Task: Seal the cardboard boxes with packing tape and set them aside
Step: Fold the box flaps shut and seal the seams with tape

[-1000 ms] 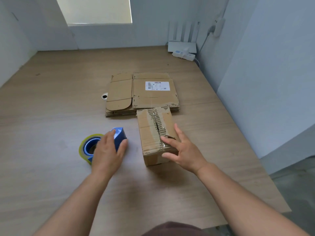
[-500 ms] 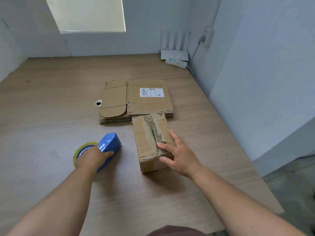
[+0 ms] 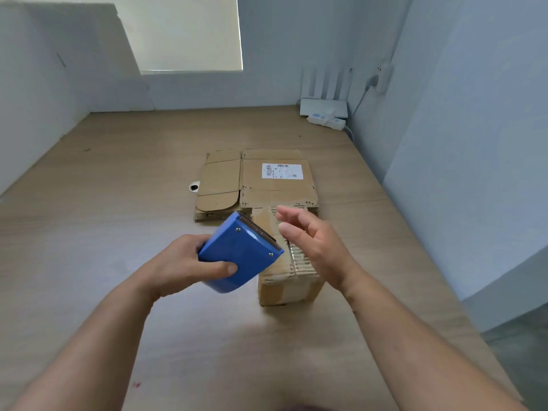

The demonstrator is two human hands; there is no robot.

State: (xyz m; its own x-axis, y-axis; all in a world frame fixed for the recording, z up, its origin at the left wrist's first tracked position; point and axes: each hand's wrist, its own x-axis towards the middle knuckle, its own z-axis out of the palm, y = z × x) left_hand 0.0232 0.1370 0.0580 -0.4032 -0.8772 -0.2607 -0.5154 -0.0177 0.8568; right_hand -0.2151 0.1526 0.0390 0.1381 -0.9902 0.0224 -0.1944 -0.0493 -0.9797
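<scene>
A small closed cardboard box (image 3: 284,287) stands on the wooden table (image 3: 118,203), its torn corrugated top seam facing up. My left hand (image 3: 181,262) grips a blue tape dispenser (image 3: 240,253) and holds it in the air just left of the box, the toothed blade pointing up and right. The tape roll itself is hidden behind the dispenser body. My right hand (image 3: 314,244) hovers above the box with fingers relaxed and spread, close to the blade and holding nothing.
A flattened cardboard box (image 3: 255,180) with a white label lies behind the small box. A round cable hole (image 3: 194,187) sits left of it. A white router (image 3: 323,106) and power strip (image 3: 326,121) occupy the back right corner by the wall.
My left hand has lifted the tape dispenser off the table and brought it up beside the box. My right hand has come off the box top and now hovers above it.
</scene>
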